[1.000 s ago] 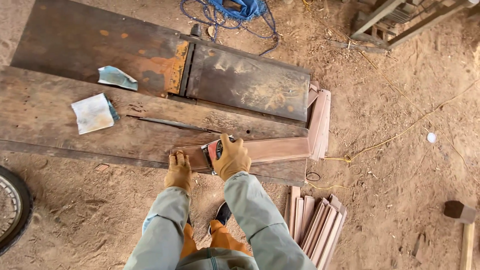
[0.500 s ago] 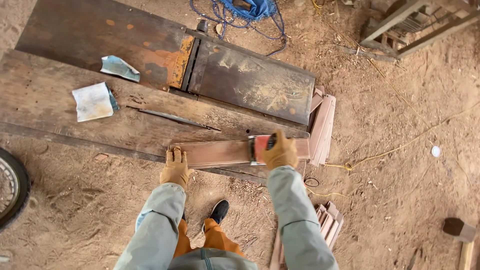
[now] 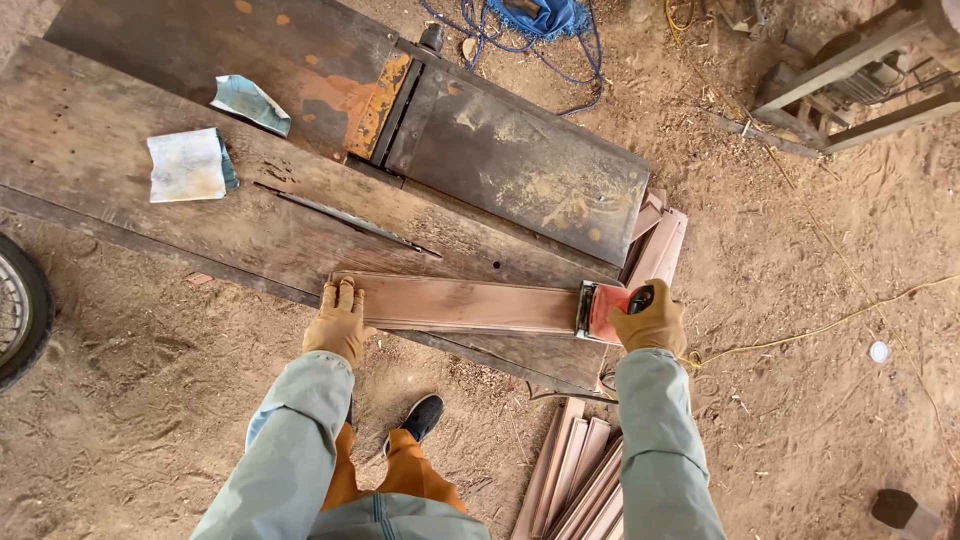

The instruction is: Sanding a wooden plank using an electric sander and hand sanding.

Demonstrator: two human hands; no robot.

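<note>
My right hand [image 3: 650,320] keeps a closed grip around the red power sander [image 3: 603,310], now at the right end of the wood plank [image 3: 465,303]. My left hand [image 3: 338,322] (gloved, fingers flat) presses the plank's left end onto the counter [image 3: 150,230]. Sandpaper sheets [image 3: 188,165] lie well apart.

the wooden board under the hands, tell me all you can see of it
The wooden board is a long, flat, reddish-brown plank with straight grain, lying lengthwise on a dark worn workbench. The gloved left hand presses down its left end. At its right end sits a red power tool, gripped by the gloved right hand.
</note>
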